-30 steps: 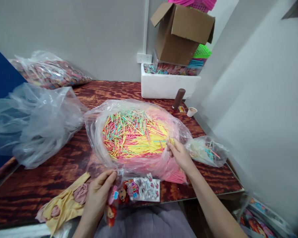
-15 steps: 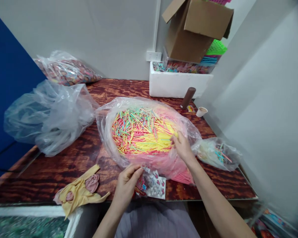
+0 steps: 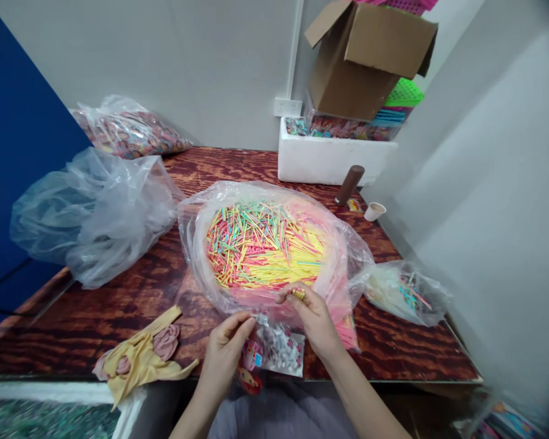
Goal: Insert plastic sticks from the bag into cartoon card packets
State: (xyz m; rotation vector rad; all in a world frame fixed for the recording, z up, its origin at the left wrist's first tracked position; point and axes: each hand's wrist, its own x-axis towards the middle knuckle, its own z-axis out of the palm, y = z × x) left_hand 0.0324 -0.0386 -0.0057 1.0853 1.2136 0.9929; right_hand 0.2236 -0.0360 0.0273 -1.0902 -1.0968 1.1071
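Observation:
A big clear plastic bag (image 3: pixel 192 231) full of thin coloured sticks (image 3: pixel 265 247) lies open in the middle of the wooden table (image 3: pixel 96 317). My right hand (image 3: pixel 313 317) is closed in a pinch on a small bundle of yellow sticks (image 3: pixel 298 294) at the bag's near rim. My left hand (image 3: pixel 226 350) pinches the top of a small printed packet (image 3: pixel 279 353) at the table's front edge, just below the bag.
A yellow and pink cloth (image 3: pixel 141 353) lies front left. Crumpled clear bags (image 3: pixel 91 213) and a filled bag (image 3: pixel 128 131) sit at the left. A white foam box (image 3: pixel 333 161), cardboard box (image 3: pixel 370 58), brown cylinder (image 3: pixel 349 185), small cup (image 3: pixel 374 211) and small stick bag (image 3: pixel 407 292) stand right.
My right hand has come out of the stick pile toward me, holding a few yellow sticks, and now sits close to my left hand and the packet.

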